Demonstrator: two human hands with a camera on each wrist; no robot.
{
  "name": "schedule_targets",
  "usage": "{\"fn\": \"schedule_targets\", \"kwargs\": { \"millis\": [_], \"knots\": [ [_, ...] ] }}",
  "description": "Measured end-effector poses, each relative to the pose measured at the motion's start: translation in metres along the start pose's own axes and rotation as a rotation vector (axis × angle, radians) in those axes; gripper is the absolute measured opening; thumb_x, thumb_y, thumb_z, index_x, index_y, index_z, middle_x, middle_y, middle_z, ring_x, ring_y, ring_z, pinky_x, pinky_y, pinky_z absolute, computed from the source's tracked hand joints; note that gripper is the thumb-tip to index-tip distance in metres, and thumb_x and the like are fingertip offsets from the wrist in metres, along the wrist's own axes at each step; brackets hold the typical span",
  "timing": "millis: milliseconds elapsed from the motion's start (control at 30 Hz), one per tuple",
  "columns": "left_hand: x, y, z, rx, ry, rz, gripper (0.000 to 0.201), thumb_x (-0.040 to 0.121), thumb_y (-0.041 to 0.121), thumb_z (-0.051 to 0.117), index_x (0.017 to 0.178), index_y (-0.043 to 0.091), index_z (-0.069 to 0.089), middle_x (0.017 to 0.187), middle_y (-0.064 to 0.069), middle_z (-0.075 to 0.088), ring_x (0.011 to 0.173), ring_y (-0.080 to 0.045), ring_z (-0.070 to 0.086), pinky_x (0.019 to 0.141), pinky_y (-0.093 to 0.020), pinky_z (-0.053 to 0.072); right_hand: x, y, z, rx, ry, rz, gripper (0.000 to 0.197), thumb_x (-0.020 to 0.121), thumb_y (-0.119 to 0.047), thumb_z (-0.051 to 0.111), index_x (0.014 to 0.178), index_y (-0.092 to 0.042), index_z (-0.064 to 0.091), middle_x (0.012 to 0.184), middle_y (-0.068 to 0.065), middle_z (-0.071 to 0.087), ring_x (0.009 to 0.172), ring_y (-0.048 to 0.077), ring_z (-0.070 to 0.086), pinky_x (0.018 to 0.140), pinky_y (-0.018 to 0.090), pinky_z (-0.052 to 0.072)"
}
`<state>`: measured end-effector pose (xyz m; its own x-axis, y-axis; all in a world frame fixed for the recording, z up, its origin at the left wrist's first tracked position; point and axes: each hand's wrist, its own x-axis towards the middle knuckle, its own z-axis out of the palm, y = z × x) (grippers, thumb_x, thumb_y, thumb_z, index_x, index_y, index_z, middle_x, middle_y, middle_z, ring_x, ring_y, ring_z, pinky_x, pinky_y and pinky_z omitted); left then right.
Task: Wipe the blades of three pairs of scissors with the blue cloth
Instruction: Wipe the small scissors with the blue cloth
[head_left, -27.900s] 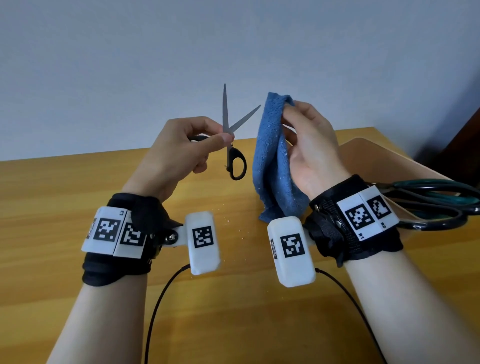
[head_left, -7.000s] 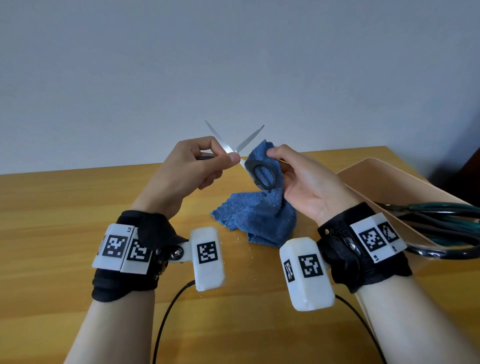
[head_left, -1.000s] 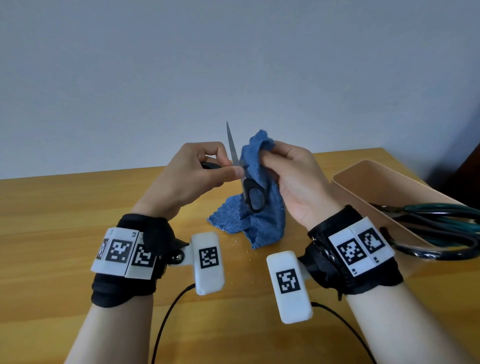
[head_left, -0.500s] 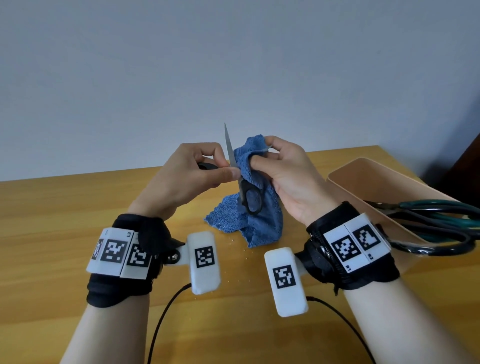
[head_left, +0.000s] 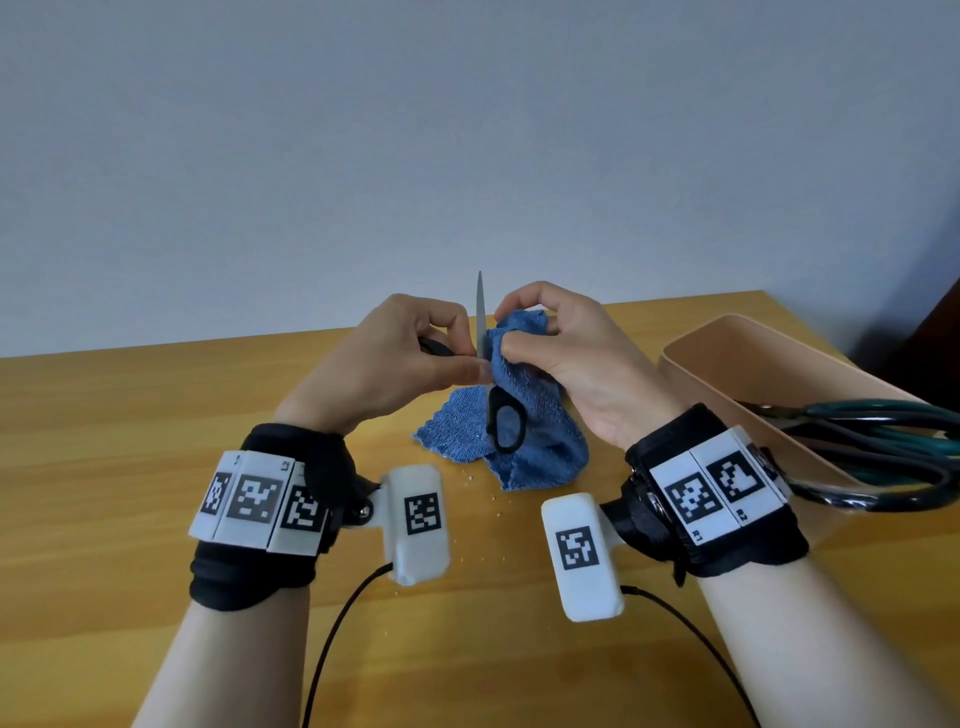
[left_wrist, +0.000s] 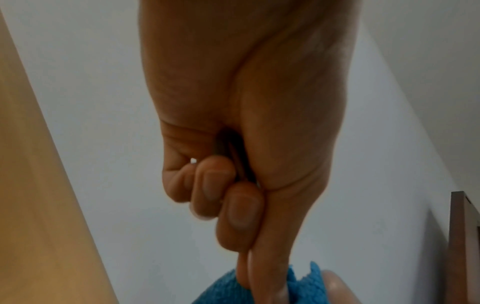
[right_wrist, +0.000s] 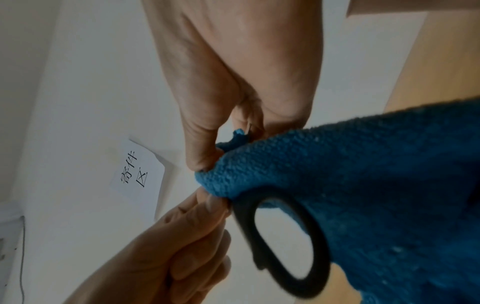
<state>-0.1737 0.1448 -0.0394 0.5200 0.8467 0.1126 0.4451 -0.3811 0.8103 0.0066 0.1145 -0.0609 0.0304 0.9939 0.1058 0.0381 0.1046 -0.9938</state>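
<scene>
Left hand (head_left: 395, 358) clenched, thumb and curled fingers gripping one black handle of the small scissors (head_left: 501, 410); one blade stands upright, tip above the knuckles. Right hand (head_left: 566, 358) pinches the blue cloth (head_left: 524, 441) against the lower part of that blade, cloth tail draped down to the wooden table (head_left: 104, 415). Both wrists raised above the tabletop, knuckles nearly meeting. Beige tray (head_left: 727, 364) at the right edge holds the green-handled scissors (head_left: 883, 421), well apart from the hands
</scene>
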Motion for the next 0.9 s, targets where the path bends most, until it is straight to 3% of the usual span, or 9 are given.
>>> {"fn": "schedule_targets", "kwargs": {
  "millis": [133, 200, 300, 467, 567, 733, 900],
  "knots": [
    [0.001, -0.0001, 0.0009, 0.01, 0.004, 0.01, 0.027, 0.084, 0.016, 0.081, 0.071, 0.004, 0.061, 0.054, 0.007, 0.059, 0.051, -0.005, 0.046, 0.056, -0.013, 0.039, 0.0017, 0.0021, -0.0008, -0.028, -0.031, -0.011, 0.021, 0.08, 0.0, 0.069, 0.09, -0.019, 0.067, 0.086, 0.008, 0.067, 0.073, 0.018, 0.063, 0.07, 0.034, 0.055],
    [0.0018, -0.0006, 0.002, 0.019, 0.004, 0.01, 0.027, 0.084, 0.016, 0.08, 0.071, 0.003, 0.06, 0.053, 0.008, 0.059, 0.05, -0.004, 0.046, 0.054, -0.011, 0.037, 0.0026, 0.0032, 0.002, -0.046, 0.01, -0.013, 0.018, 0.075, -0.007, 0.07, 0.085, -0.021, 0.068, 0.082, 0.005, 0.066, 0.07, 0.017, 0.061, 0.066, 0.033, 0.054],
    [0.0021, -0.0019, 0.0026, 0.03, -0.006, 0.001, 0.027, 0.084, 0.017, 0.08, 0.072, 0.003, 0.06, 0.051, 0.01, 0.057, 0.048, -0.003, 0.043, 0.052, -0.011, 0.035, 0.0024, 0.003, 0.0029, -0.076, 0.02, -0.009, 0.017, 0.078, -0.005, 0.068, 0.086, -0.02, 0.067, 0.076, 0.002, 0.064, 0.063, 0.014, 0.059, 0.059, 0.029, 0.05],
    [0.002, -0.0031, 0.0013, 0.036, 0.004, 0.0, 0.026, 0.084, 0.014, 0.08, 0.069, 0.007, 0.061, 0.052, 0.008, 0.059, 0.049, -0.003, 0.045, 0.054, -0.012, 0.037, 0.0018, 0.0023, 0.0004, -0.053, -0.042, 0.002, 0.021, 0.081, 0.002, 0.067, 0.09, -0.017, 0.066, 0.085, 0.006, 0.067, 0.072, 0.016, 0.062, 0.066, 0.031, 0.053],
    [0.0017, -0.0032, 0.0001, 0.034, 0.01, -0.001, 0.025, 0.084, 0.015, 0.081, 0.069, 0.007, 0.061, 0.055, 0.005, 0.061, 0.053, -0.007, 0.048, 0.056, -0.014, 0.039, 0.0023, 0.0035, 0.0032, -0.072, -0.008, -0.015, 0.019, 0.08, -0.001, 0.07, 0.088, -0.018, 0.067, 0.085, 0.005, 0.068, 0.075, 0.018, 0.063, 0.071, 0.036, 0.054],
    [0.0018, -0.0025, 0.0021, 0.036, -0.003, -0.011, 0.027, 0.083, 0.016, 0.081, 0.07, 0.006, 0.06, 0.053, 0.006, 0.056, 0.051, -0.008, 0.041, 0.051, -0.013, 0.034, 0.0022, 0.0037, 0.0059, -0.111, 0.045, -0.015, 0.015, 0.08, -0.004, 0.068, 0.085, -0.018, 0.067, 0.076, 0.001, 0.063, 0.063, 0.012, 0.058, 0.058, 0.027, 0.049],
    [0.0015, -0.002, 0.0004, 0.03, 0.0, -0.015, 0.025, 0.083, 0.016, 0.081, 0.072, 0.005, 0.061, 0.056, 0.004, 0.06, 0.055, -0.009, 0.048, 0.057, -0.016, 0.039, 0.0009, 0.0025, 0.0021, -0.069, -0.014, -0.006, 0.017, 0.082, -0.001, 0.068, 0.087, -0.017, 0.065, 0.083, 0.004, 0.064, 0.072, 0.015, 0.06, 0.065, 0.03, 0.051]
  ]
}}
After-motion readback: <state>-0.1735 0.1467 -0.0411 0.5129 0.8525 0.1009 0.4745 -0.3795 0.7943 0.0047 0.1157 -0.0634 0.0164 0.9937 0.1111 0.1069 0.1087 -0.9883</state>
